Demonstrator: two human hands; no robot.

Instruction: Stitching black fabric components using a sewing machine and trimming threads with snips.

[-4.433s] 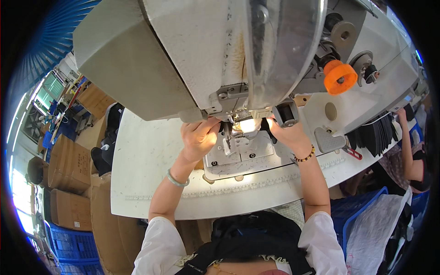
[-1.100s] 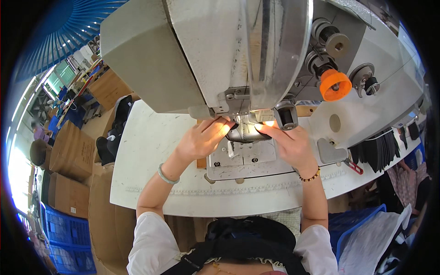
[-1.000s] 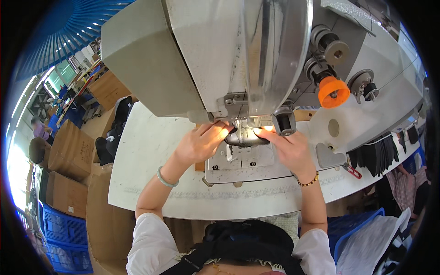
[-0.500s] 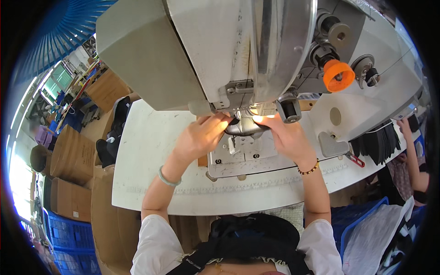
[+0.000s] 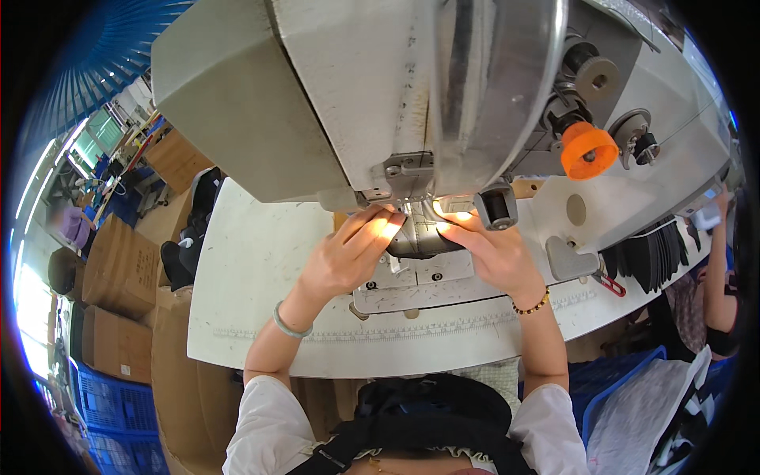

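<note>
A small black fabric piece (image 5: 419, 244) lies under the head of a large grey sewing machine (image 5: 317, 87), close to its lit needle area. My left hand (image 5: 352, 252) pinches the piece's left edge, fingertips together in the lamp light. On the opposite side my right hand (image 5: 492, 252) grips the right edge between thumb and fingers. The needle and the far part of the piece are partly hidden by the machine head and my fingers. Beneath both hands is the metal bed plate (image 5: 443, 294), let into the white table (image 5: 261, 269).
An orange thread-tension knob (image 5: 589, 152) juts from the machine's right. Stacked black fabric pieces (image 5: 645, 257) and red-handled snips (image 5: 609, 283) lie at right, near another person's arm (image 5: 719, 269). Cardboard boxes (image 5: 119, 261) and blue crates (image 5: 119, 400) stand at left; a blue crate (image 5: 625, 380) is lower right.
The black piece lies flatter and shows more of its surface between my hands. Both hands keep their grip. The whole view has shifted slightly, and the other person's arm has moved.
</note>
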